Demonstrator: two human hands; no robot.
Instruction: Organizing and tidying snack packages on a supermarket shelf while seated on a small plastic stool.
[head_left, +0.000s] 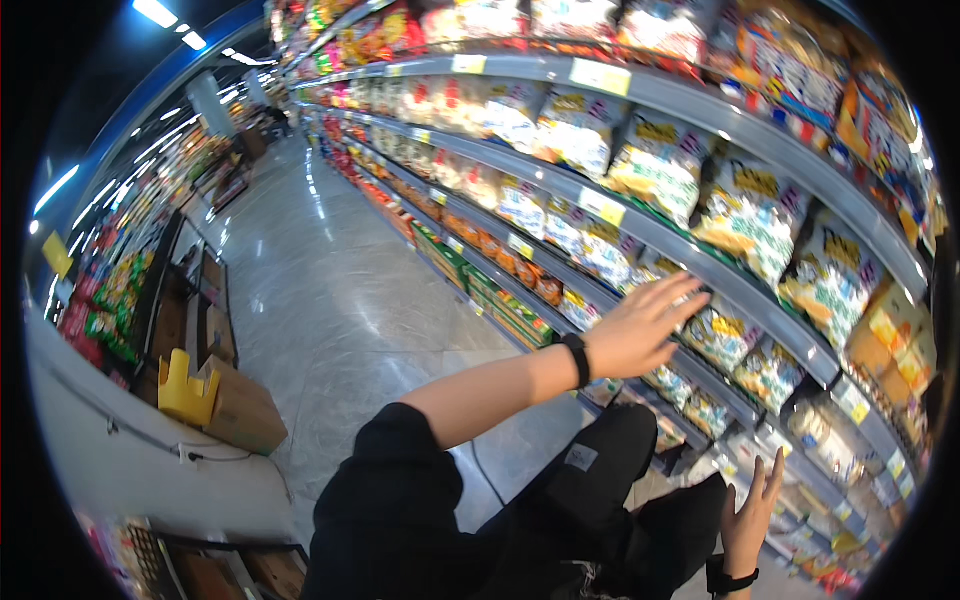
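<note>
My left hand (641, 322) is stretched out in front of the shelving, its fingers spread and nothing in them. Its fingertips overlap a grey shelf edge (720, 279) in the picture; whether they touch it I cannot tell. Behind and around it stand printed plastic snack bags (660, 169), white and yellow-green with a dark label. Lower right, my right hand (754, 499) is raised beside my knee, empty, fingers apart. Nearest to it are the lower shelves, where a clear bag of pale food (825, 439) lies. A black band circles each wrist.
Price tags (602, 206) line the shelf edges. Green cartons (495, 296) fill part of the bottom shelf. Across the shiny tiled floor (330, 300), a cardboard box (244, 409) and a yellow plastic holder (187, 390) stand by a low white wall (142, 450). A dark cable (486, 472) lies on the floor.
</note>
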